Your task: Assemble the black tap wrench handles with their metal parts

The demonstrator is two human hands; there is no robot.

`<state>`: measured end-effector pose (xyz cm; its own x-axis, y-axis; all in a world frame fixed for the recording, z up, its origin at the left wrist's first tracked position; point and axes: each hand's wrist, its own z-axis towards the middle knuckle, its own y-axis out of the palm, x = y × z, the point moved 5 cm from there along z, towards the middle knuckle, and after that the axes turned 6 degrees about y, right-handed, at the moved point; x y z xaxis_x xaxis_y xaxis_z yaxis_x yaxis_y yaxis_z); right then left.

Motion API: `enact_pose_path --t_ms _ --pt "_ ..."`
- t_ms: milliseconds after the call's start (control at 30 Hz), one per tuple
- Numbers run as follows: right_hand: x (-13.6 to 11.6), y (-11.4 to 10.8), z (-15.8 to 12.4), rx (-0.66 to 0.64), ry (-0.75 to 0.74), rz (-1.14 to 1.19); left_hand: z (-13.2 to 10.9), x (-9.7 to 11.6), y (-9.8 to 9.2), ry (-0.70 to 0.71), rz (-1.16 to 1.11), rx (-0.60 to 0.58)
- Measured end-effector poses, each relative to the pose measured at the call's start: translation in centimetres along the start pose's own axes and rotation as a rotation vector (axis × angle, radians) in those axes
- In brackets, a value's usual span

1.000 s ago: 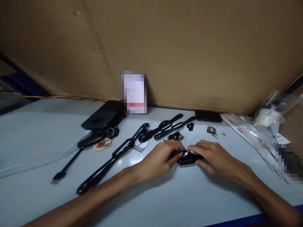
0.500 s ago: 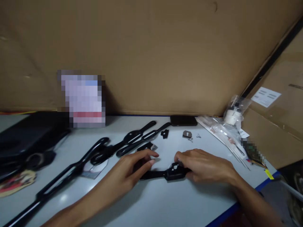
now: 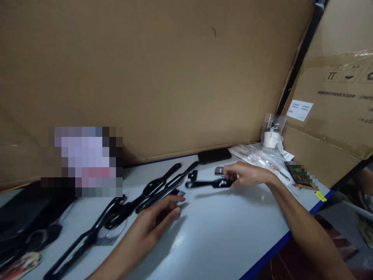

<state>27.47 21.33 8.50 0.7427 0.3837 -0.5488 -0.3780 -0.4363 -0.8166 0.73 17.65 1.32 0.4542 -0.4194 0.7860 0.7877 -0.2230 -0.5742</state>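
My right hand (image 3: 243, 174) is wrapped round the right end of a black two-handled tool (image 3: 204, 184), whose left handle points left above the table. Just behind the fingers lies a small grey metal plate (image 3: 219, 170), partly covered. My left hand (image 3: 163, 217) hovers with its fingers apart and nothing between them. Beside its fingertips is a small dark part with a shiny end (image 3: 177, 192). A small black notched piece (image 3: 192, 175) lies behind the tool's left handle. More long black tool bodies (image 3: 171, 182) rest further left.
A black phone (image 3: 214, 155) lies by the cardboard wall. Clear plastic packets (image 3: 253, 154) and a bagged white container (image 3: 271, 139) stand at the back right. Another black slotted frame (image 3: 78, 247) and a dark bag (image 3: 29, 217) are on the left of the table (image 3: 204, 233).
My right hand has carried the black tool away from me towards the grey plate. The tool is now clear of my left hand, which remains open. The camera view has shifted.
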Motion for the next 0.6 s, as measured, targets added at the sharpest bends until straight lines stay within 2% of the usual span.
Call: enact_pose_path --t_ms 100,200,300,400,600 --pt "3.3 -2.9 0.0 0.260 0.098 0.036 0.0 -0.1 0.3 -0.001 0.015 -0.011" --pt "7.4 -5.1 -0.3 0.484 0.377 -0.115 0.0 -0.5 0.6 0.030 0.019 0.018" --pt "10.2 -5.6 -0.4 0.518 0.496 -0.203 0.0 -0.5 0.8 0.055 0.032 0.015" --pt "12.1 -5.3 -0.4 0.503 0.567 -0.245 0.0 0.1 0.7 0.057 0.056 0.005" --pt "13.0 -4.4 0.1 0.454 0.639 -0.302 0.2 1.2 0.3 0.066 0.088 -0.042"
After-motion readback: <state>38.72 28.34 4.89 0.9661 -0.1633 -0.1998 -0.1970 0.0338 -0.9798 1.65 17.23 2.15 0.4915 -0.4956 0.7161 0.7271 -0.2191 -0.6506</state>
